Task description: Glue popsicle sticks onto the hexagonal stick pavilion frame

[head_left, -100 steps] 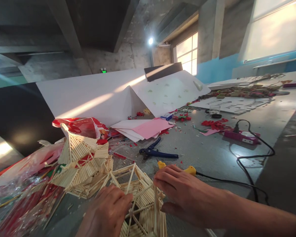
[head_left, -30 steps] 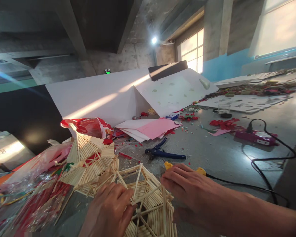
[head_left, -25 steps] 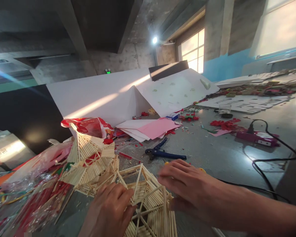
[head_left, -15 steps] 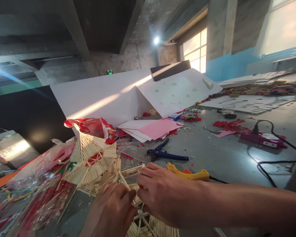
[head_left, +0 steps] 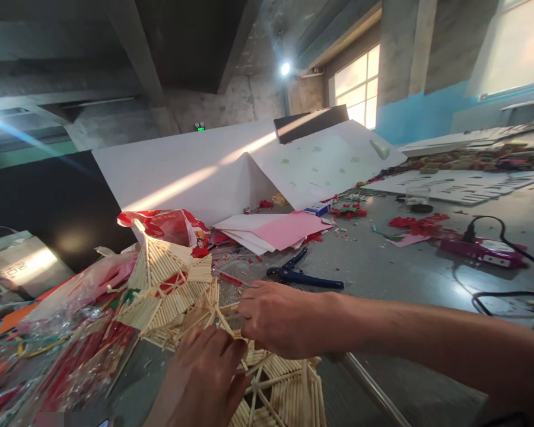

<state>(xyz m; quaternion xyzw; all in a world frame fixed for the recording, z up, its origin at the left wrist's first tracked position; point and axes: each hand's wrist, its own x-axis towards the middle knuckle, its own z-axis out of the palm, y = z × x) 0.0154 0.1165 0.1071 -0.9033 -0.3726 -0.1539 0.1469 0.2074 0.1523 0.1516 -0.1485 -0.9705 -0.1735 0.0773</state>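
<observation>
A model built of thin pale wooden sticks point(head_left: 169, 308) stands at centre left, with a pointed roof-like part on top. Nearer to me lies a round lattice panel of the same sticks point(head_left: 289, 391), with spokes meeting at a hub. My left hand point(head_left: 204, 367) has its fingers curled onto the sticks between these two parts. Close beside it, my right hand point(head_left: 280, 314) is closed with its fingertips down on the same stickwork. The exact spot that both sets of fingertips pinch is hidden by the hands.
A dark blue cutter point(head_left: 307, 279) lies beyond my right hand. Behind it are pink paper point(head_left: 289, 228) and a red plastic bag point(head_left: 169, 228). A purple power strip point(head_left: 480, 252) with a black cord sits at right. Plastic-wrapped material point(head_left: 71, 362) covers the left. A metal rod point(head_left: 374, 388) lies near.
My right hand and forearm have shifted slightly left and up, and the forearm now covers the yellow glue gun. More of the round stick panel shows. My left hand stays almost in place.
</observation>
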